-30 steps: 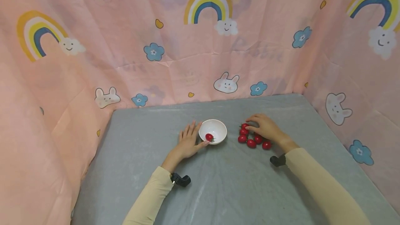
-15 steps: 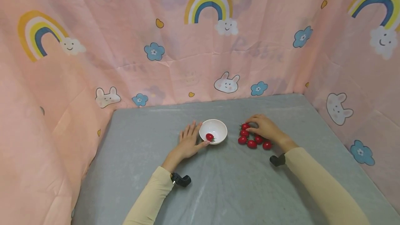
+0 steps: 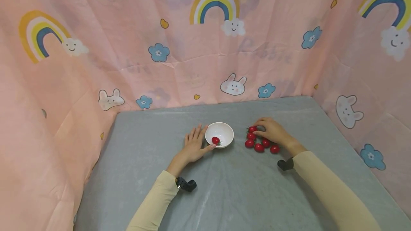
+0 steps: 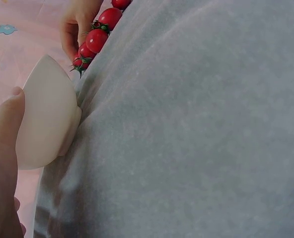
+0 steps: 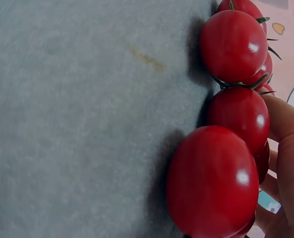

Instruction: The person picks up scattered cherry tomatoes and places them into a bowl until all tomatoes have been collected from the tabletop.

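Observation:
A small white bowl (image 3: 224,134) stands on the grey cloth with one cherry tomato (image 3: 216,140) inside. My left hand (image 3: 192,149) lies along the bowl's left side, fingers straight, the thumb (image 4: 8,116) touching its outer wall. To the right of the bowl sits a cluster of red cherry tomatoes (image 3: 259,148) with green stems. My right hand (image 3: 272,131) reaches over this cluster, thumb and forefinger pinching the farthest cherry tomato (image 3: 252,129). In the right wrist view, nearer tomatoes (image 5: 211,183) hide most of that grip.
Grey cloth (image 3: 224,195) covers the table. Pink printed curtains (image 3: 179,70) hang along the back and both sides. A black wrist camera (image 3: 186,184) sits on the left wrist, another black camera (image 3: 285,164) on the right.
Almost nothing differs. Both hands, the bowl and the tomatoes keep their places; the whole head view shifts very slightly.

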